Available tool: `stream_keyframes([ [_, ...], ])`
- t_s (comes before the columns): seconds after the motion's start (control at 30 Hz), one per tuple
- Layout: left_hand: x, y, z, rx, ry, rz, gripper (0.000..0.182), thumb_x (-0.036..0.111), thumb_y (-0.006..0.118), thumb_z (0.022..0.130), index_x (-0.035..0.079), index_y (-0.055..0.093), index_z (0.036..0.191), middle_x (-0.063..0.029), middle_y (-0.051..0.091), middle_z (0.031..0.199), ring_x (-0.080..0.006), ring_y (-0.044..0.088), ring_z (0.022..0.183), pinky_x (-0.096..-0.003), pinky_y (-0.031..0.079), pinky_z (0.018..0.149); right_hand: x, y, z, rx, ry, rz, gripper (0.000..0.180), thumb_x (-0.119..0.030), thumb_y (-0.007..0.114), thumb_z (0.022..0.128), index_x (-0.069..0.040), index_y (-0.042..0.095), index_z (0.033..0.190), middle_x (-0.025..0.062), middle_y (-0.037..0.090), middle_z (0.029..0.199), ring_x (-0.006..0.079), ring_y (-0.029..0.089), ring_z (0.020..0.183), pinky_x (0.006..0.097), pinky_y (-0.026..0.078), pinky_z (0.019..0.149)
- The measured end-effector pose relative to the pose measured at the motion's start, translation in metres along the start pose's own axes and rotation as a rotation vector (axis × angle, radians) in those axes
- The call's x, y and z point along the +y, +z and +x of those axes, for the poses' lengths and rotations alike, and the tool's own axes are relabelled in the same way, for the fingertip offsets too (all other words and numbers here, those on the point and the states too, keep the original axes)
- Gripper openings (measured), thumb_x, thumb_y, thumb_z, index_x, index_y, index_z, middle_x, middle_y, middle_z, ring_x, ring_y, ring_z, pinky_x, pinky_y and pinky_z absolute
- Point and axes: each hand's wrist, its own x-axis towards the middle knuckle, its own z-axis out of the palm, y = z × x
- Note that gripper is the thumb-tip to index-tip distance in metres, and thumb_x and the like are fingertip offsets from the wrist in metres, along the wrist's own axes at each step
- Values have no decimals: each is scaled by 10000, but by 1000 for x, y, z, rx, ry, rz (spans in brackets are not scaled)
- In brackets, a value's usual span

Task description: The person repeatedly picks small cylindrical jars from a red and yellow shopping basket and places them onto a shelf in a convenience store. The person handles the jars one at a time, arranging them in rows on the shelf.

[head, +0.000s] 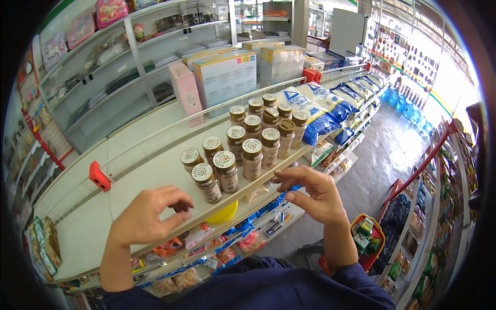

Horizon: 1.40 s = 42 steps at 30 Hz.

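Several spice jars (228,171) with brown caps stand upright in rows on the cream top shelf (143,186). Most caps carry a round white seal with a green and red tree print; one jar (286,135) shows a bare brown cap. Left of the nearest jar (209,188), my left hand (155,211) hovers over the shelf's front edge, fingers curled apart and holding nothing. My right hand (312,192) is in the air just off the front edge, to the right of the jars, with thumb and fingers apart and nothing between them.
Blue and white flour bags (306,108) lie right of the jars. A low wire rail (162,135) with a red end block (100,176) runs behind. Large boxes (226,77) stand beyond it. Packets fill the lower shelves, and a red basket (368,236) stands at right.
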Motion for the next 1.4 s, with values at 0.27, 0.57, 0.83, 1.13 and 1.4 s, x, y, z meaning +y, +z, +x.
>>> stream_keyframes([
  [0.27, 10, 111, 28, -255, 136, -411, 261, 44, 652, 861, 26, 646, 1121, -124, 674, 976, -208, 678, 853, -321, 538, 773, 38, -23, -76, 202, 221, 253, 357, -41, 632, 925, 38, 566, 1267, 103, 649, 1118, 161, 609, 1053, 296, 493, 896],
  [0.57, -1, 300, 121, -756, 75, -830, 393, 38, 551, 926, 26, 512, 1316, -140, 623, 1204, -211, 599, 1138, -338, 472, 994, 66, -47, -211, 739, 545, 210, 326, -116, 609, 948, -5, 582, 1254, 86, 674, 1046, 117, 624, 932, 272, 511, 832],
  [0.83, 40, 455, 165, -1009, -100, -1019, 442, -25, 520, 923, 24, 455, 1358, -139, 577, 1294, -221, 537, 1226, -348, 412, 1055, 73, -54, -339, 1295, 722, 204, 322, -160, 592, 964, -15, 580, 1251, 65, 671, 1057, 101, 618, 877, 235, 498, 770],
  [1.13, 88, 612, 167, -1113, -198, -981, 451, 4, 520, 907, 42, 473, 1354, -108, 587, 1287, -172, 556, 1139, -302, 446, 942, 106, -68, -447, 1696, 829, 342, 320, -156, 586, 965, -58, 571, 1270, 48, 673, 1069, 88, 626, 854, 261, 511, 754],
  [1.4, 104, 716, 166, -1069, -452, -921, 435, 12, 533, 908, 28, 484, 1340, -136, 578, 1281, -198, 556, 1153, -312, 449, 969, 195, -109, -531, 1911, 923, 516, 340, -175, 617, 939, -84, 567, 1263, 8, 636, 1047, 107, 607, 876, 267, 508, 735],
])
